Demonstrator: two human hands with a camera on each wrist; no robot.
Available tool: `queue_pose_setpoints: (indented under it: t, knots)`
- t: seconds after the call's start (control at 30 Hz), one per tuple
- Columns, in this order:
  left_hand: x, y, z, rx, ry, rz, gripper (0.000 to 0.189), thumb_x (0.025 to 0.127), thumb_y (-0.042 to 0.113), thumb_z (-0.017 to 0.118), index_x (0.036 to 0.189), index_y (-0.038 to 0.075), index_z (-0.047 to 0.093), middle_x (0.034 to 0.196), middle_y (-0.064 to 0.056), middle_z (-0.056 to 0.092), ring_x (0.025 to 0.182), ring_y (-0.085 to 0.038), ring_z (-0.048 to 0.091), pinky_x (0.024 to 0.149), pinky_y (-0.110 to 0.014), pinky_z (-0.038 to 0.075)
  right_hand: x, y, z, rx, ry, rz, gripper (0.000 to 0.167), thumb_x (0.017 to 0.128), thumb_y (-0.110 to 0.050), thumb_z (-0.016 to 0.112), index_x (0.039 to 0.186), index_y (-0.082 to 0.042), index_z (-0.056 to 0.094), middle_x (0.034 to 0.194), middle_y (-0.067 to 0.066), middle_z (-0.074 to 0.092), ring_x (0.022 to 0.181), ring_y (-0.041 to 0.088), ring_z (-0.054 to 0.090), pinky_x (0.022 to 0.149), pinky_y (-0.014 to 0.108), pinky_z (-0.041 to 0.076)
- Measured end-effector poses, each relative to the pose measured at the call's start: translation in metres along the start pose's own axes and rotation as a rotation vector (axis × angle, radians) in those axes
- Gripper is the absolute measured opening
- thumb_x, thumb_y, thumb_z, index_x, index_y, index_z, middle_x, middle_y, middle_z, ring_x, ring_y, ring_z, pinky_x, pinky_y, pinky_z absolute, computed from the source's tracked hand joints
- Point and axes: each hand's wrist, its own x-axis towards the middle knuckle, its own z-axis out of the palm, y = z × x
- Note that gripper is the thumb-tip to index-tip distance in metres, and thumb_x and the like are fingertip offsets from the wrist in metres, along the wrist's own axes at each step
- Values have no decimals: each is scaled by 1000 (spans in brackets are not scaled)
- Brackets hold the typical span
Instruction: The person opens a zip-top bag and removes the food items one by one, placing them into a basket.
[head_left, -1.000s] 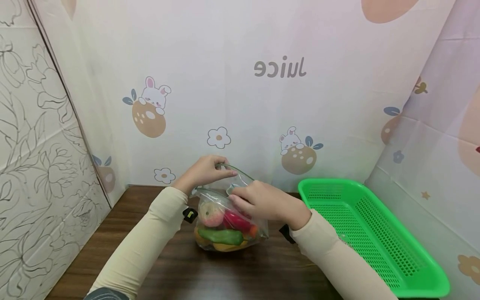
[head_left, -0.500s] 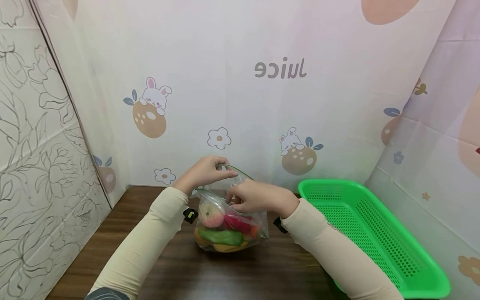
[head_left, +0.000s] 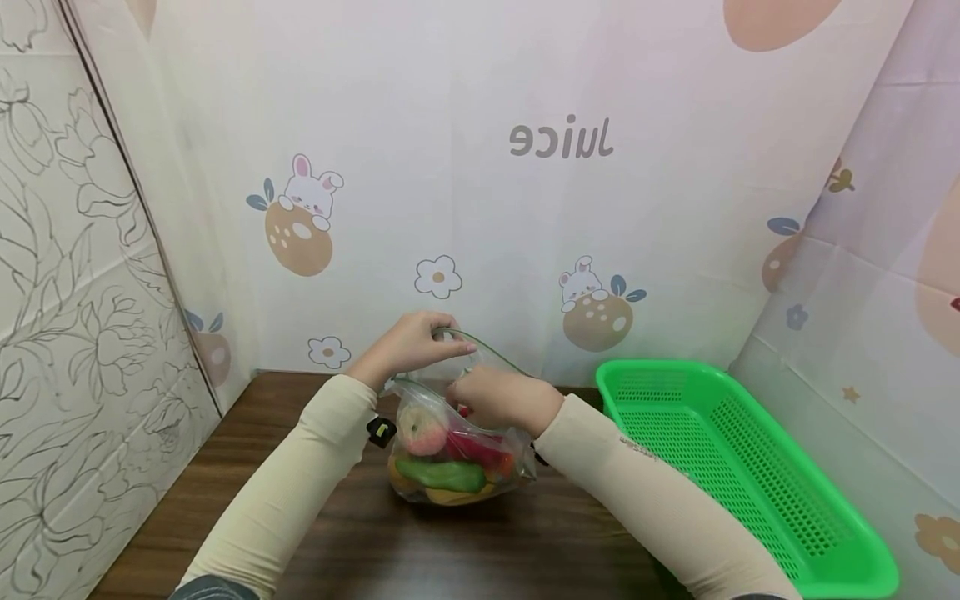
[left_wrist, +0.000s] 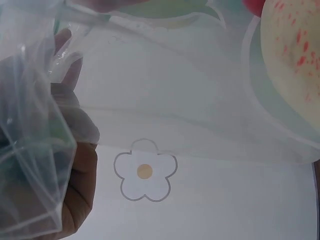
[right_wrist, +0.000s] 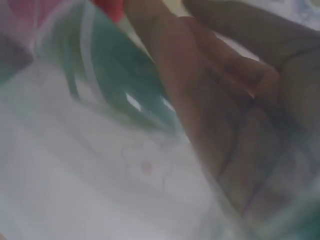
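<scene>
A clear zip bag [head_left: 525,467] stands on the wooden table, filled with several pieces of produce. Its near side shows a peach [head_left: 422,431], a long green pepper [head_left: 441,474], a dark pink item [head_left: 474,446] and something yellow along the bottom. My left hand [head_left: 415,340] pinches the upper edge at the back left, holding the mouth apart. My right hand [head_left: 498,396] reaches down into the mouth, its fingertips mostly hidden. A small red patch shows right beside them; I cannot tell whether they grip it. In the left wrist view, plastic partly covers my left hand [left_wrist: 77,160].
To the right is a green perforated basket [head_left: 847,517], with my right sleeve [head_left: 637,483] passing over its near left side. A printed cloth wall [head_left: 480,208] rises directly behind the table [head_left: 352,533].
My right hand has let go of the bag's rim and moved left and down into the opening. My left hand has stayed in place. Red now shows under the right fingers.
</scene>
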Motion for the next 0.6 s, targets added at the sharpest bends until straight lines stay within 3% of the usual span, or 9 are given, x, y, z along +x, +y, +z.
queue_pose_setpoints:
  t: [0.07, 0.13, 0.23, 0.3, 0.43, 0.47, 0.6]
  knots:
    - [0, 0, 0, -1, 2, 4, 25, 92, 44, 72, 89, 19, 70, 67, 1, 54, 59, -14, 43, 58, -33, 40, 5, -3, 4, -32, -38, 13, 11, 95, -2, 66, 100, -10, 71, 77, -2, 62, 67, 11, 51, 64, 26, 46]
    - [0, 0, 0, 1, 8, 6, 25, 92, 44, 72, 89, 19, 70, 65, 2, 52, 58, -14, 42, 57, -32, 39, 8, -5, 9, -3, -75, 5, 3, 94, -10, 70, 92, -12, 71, 70, -5, 58, 62, 10, 46, 59, 25, 42]
    - [0, 1, 1, 0, 18, 7, 25, 92, 44, 73, 88, 19, 70, 65, 3, 51, 58, -14, 41, 57, -32, 39, 10, -6, 15, 79, -119, -9, 17, 90, -26, 78, 82, -16, 67, 66, -9, 56, 59, 8, 45, 59, 24, 43]
    - [-1, 0, 1, -1, 26, 6, 25, 91, 44, 73, 87, 20, 69, 63, 3, 49, 56, -13, 39, 57, -32, 38, 10, -6, 17, 164, -149, -17, 23, 83, -38, 82, 83, -19, 69, 69, -11, 61, 61, 7, 50, 62, 24, 47]
    - [-1, -1, 2, -8, 31, 3, 24, 91, 43, 74, 86, 20, 69, 60, 4, 45, 53, -13, 36, 54, -32, 36, 7, -9, 21, 291, -195, -30, 23, 80, -36, 86, 89, -21, 72, 77, -13, 64, 69, 5, 56, 69, 24, 50]
    - [-1, -2, 2, -10, 31, 5, 25, 91, 43, 74, 86, 20, 69, 60, 4, 44, 52, -13, 35, 54, -32, 36, 6, -10, 22, 364, -222, -6, 22, 80, -33, 87, 92, -21, 72, 76, -12, 64, 68, 6, 56, 67, 26, 50]
    - [-1, -3, 2, -12, 24, 4, 25, 90, 44, 74, 86, 21, 69, 60, 4, 45, 52, -13, 36, 53, -32, 36, -1, -15, 26, 466, -297, 96, 25, 80, -36, 86, 87, -19, 69, 69, -7, 61, 57, 9, 53, 53, 28, 45]
